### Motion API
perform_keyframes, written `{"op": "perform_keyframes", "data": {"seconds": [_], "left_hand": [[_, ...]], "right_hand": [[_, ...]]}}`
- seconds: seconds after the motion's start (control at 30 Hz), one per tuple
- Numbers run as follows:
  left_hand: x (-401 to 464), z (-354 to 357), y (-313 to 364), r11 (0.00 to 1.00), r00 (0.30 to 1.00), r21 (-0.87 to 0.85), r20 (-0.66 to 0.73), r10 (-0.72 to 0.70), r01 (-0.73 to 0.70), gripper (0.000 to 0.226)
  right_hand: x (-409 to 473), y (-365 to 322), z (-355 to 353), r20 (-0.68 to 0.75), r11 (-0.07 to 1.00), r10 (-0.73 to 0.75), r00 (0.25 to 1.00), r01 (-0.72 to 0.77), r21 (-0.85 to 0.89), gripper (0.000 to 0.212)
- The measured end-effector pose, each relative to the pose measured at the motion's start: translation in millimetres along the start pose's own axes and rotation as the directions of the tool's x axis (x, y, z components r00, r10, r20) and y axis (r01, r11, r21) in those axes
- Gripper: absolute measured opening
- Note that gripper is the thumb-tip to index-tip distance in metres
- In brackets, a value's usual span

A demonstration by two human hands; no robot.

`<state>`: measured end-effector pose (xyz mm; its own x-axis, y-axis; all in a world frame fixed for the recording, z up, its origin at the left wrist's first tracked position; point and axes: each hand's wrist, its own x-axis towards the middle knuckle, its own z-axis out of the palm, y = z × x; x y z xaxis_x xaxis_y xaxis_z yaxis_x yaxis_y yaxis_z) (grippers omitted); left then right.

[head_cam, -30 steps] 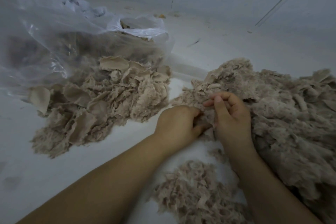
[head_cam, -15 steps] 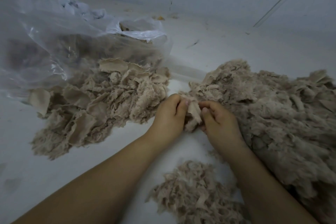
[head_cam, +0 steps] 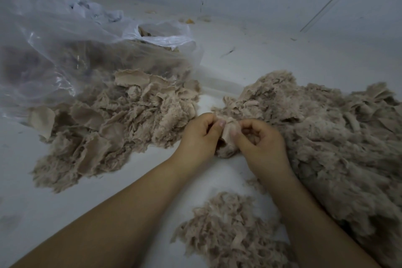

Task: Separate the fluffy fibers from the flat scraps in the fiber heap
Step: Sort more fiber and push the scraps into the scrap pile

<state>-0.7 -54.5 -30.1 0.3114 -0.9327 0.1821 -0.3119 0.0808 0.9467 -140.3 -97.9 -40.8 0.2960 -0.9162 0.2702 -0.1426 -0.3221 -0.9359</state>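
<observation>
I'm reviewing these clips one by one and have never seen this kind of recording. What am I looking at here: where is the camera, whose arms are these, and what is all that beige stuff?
There is no machine: a person wears one wide-angle camera on the head, looking down at their own bare arms. The left hand and right hand together pinch a small beige flat scrap between their fingertips, at the edge of the large fluffy beige fiber heap on the right. On the white surface lie two more piles: a pile of flatter beige scraps to the left, partly under a crumpled clear plastic bag, and a small stringy beige pile near the bottom, between the forearms.
</observation>
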Motion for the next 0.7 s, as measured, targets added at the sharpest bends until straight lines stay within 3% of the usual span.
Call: {"op": "perform_keyframes", "data": {"seconds": [0.13, 0.27, 0.37, 0.43, 0.5, 0.6, 0.7], "left_hand": [[0, -1, 3, 0.992, 0.992, -0.108, -0.095, -0.078, 0.068, 0.025], [3, -2, 11, 0.895, 0.970, -0.375, 0.063, -0.234, 0.240, 0.029], [3, -8, 12, 0.944, 0.966, -0.259, 0.210, -0.152, 0.205, 0.030], [4, -11, 11, 0.964, 0.949, -0.174, 0.281, -0.146, 0.200, 0.024], [4, -11, 10, 0.946, 0.933, -0.213, 0.316, -0.170, 0.244, 0.020], [5, -13, 8, 0.883, 0.935, -0.376, 0.316, -0.162, 0.280, 0.046], [3, -13, 2, 0.918, 0.945, -0.356, 0.321, -0.057, 0.176, 0.027]], "right_hand": [[1, 2, -1, -0.046, 0.999, -0.035, 0.998, 0.034, -0.032, 0.013], [0, -7, -2, -0.050, 0.987, -0.108, 0.993, 0.113, 0.115, 0.020], [-3, -10, 0, 0.063, 0.976, -0.131, 0.989, 0.118, 0.183, 0.021], [-3, -8, 2, 0.099, 0.986, -0.116, 0.988, 0.103, 0.128, 0.021], [-3, -6, 3, 0.097, 0.994, -0.107, 0.990, 0.106, 0.017, 0.020], [-3, -3, 3, 0.094, 0.995, -0.074, 0.993, 0.079, -0.055, 0.020], [-3, -3, 2, 0.086, 0.997, -0.065, 0.994, 0.067, -0.027, 0.019]]}}
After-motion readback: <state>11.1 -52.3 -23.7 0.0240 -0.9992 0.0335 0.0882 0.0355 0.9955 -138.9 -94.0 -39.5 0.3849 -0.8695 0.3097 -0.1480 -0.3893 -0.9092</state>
